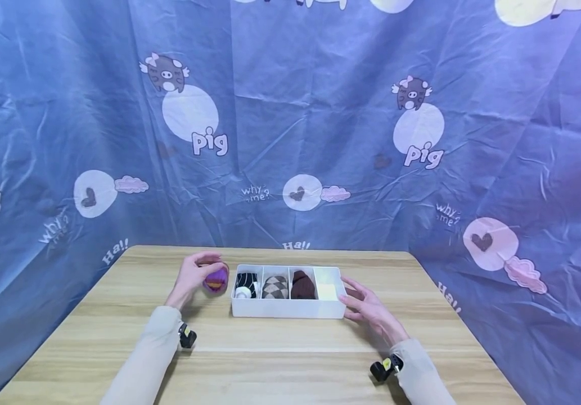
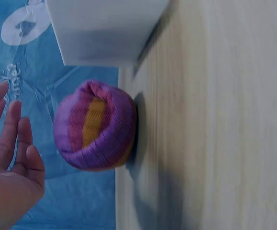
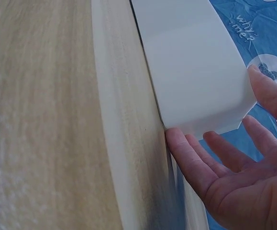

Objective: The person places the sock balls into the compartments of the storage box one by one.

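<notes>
A rolled-up purple sock (image 1: 216, 279) with orange and magenta stripes sits on the table, left of a white divided box (image 1: 287, 308). My left hand (image 1: 195, 277) is beside it; in the left wrist view the loosely extended fingers stand apart from the rolled sock (image 2: 95, 127). My right hand (image 1: 368, 309) is at the box's right end. In the right wrist view, its fairly straight fingertips touch the end wall of the box (image 3: 200, 62), with the thumb near the upper edge. Inside are a black-and-white striped sock (image 1: 247, 284), an argyle sock (image 1: 275, 287) and a dark maroon sock (image 1: 302, 285).
The box's rightmost compartment (image 1: 328, 284) shows its white floor. Everything stands on a light wooden table (image 1: 280, 365). A blue cloth (image 1: 280, 124) with pig prints hangs behind the table and along its sides.
</notes>
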The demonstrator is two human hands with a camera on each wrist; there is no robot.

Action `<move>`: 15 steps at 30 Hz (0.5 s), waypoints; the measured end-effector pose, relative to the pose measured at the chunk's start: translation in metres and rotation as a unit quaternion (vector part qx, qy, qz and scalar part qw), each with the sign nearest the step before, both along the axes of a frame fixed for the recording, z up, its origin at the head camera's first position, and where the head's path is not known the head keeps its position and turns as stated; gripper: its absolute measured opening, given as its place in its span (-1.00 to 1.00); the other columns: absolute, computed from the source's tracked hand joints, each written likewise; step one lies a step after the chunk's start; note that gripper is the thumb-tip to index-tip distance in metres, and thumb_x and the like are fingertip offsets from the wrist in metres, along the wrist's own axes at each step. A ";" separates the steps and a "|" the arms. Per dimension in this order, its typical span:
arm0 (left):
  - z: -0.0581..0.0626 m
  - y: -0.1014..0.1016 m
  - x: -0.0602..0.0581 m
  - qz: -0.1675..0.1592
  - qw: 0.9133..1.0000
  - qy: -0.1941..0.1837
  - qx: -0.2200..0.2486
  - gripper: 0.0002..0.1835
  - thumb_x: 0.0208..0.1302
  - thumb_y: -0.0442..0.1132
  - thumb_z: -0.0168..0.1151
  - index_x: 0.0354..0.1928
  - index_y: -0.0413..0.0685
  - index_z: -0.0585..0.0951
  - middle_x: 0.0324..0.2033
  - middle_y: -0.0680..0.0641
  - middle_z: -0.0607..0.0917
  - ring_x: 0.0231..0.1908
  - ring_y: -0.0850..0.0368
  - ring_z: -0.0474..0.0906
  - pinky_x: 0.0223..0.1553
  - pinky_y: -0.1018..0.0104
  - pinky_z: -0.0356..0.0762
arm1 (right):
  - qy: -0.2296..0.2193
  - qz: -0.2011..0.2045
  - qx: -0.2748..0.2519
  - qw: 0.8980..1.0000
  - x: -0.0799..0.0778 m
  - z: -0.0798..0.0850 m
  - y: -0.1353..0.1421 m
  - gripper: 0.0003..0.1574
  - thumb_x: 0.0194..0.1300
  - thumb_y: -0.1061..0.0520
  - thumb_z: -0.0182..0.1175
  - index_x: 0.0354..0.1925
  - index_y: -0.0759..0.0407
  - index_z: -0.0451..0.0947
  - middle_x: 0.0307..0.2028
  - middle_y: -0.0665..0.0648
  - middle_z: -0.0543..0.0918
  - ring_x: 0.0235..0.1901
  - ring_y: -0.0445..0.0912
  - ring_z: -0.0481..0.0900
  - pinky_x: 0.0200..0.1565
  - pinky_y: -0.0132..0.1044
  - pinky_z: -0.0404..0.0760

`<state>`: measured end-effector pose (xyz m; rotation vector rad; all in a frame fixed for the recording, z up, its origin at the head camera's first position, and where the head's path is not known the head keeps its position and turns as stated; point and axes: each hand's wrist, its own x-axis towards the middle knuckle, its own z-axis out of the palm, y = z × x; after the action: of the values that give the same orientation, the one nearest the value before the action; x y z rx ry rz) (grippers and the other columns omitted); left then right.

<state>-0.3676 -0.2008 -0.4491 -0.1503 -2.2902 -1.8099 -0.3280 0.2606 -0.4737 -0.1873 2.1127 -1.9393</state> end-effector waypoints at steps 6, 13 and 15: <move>-0.007 -0.010 -0.004 -0.001 0.999 -0.015 -0.029 -0.46 0.14 -0.27 0.43 0.17 -0.29 0.54 0.13 -0.33 0.59 0.16 -0.21 0.47 0.26 -0.06 0.32 | -0.004 0.004 0.002 1.000 0.001 -0.002 0.000 -0.04 0.36 0.09 0.23 0.54 0.08 -0.04 0.44 0.44 0.13 0.02 -0.09 0.59 -0.01 -0.22 0.67; -0.012 -0.016 -0.014 -0.013 0.998 -0.043 -0.032 -0.37 0.11 -0.24 0.44 0.25 -0.23 0.49 0.31 -0.35 0.40 0.35 -0.34 0.20 0.36 -0.22 0.16 | 0.000 0.011 -0.008 1.000 0.001 0.001 0.001 -0.03 0.38 0.11 0.21 0.55 0.11 -0.08 0.45 0.46 0.10 0.01 -0.09 0.59 -0.01 -0.23 0.67; -0.014 -0.016 -0.016 -0.017 0.998 -0.058 -0.026 -0.33 0.11 -0.24 0.44 0.28 -0.23 0.46 0.33 -0.33 0.39 0.37 -0.32 0.19 0.39 -0.20 0.12 | 0.000 0.011 -0.006 1.000 0.001 0.002 0.001 -0.03 0.38 0.11 0.21 0.55 0.11 -0.08 0.45 0.47 0.09 0.01 -0.09 0.59 0.00 -0.22 0.67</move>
<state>-0.3835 -0.2169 -0.4634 -0.0952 -2.4296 -1.8195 -0.3270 0.2614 -0.4720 -0.2118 2.0906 -1.9382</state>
